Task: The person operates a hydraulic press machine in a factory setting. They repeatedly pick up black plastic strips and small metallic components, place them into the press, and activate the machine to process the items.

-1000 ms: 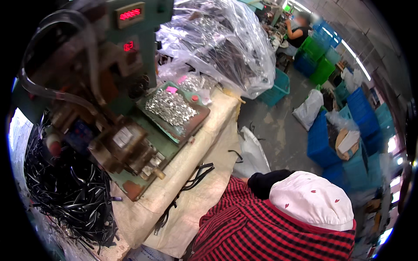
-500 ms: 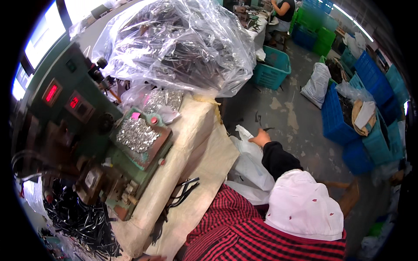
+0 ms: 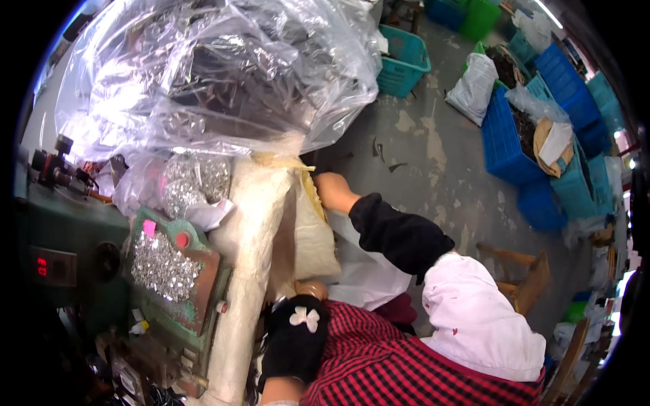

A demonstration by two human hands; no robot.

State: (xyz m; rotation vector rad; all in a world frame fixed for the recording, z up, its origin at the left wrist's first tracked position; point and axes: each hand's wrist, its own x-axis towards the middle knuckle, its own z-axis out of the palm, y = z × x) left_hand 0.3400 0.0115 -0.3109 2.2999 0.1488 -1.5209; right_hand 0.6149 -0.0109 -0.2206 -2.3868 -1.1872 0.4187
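A beige cloth (image 3: 254,223) hangs over the front edge of the machine table, and its loose flap (image 3: 315,247) is gathered up toward me. My right hand (image 3: 334,193) is at the flap's frayed yellow upper edge, closed on the cloth, its fingertips hidden. Lower down, my left hand (image 3: 311,289) is closed at the near end of the flap; its black sleeve with a white bow covers part of it. White plastic sheeting (image 3: 369,274) lies under and beyond the flap, by my checked red and black clothing.
On the left, a green machine (image 3: 88,271) carries a tray (image 3: 210,287) of small shiny metal pieces. A large clear plastic bag (image 3: 223,88) fills the back. Teal crate (image 3: 406,64), blue crates (image 3: 497,145), a white sack (image 3: 474,88) and a wooden stool (image 3: 528,281) stand on the floor.
My right hand has come back from the white plastic to the cloth's edge. My left hand has risen into view. The spread flap is now gathered up, and its black strips are out of sight.
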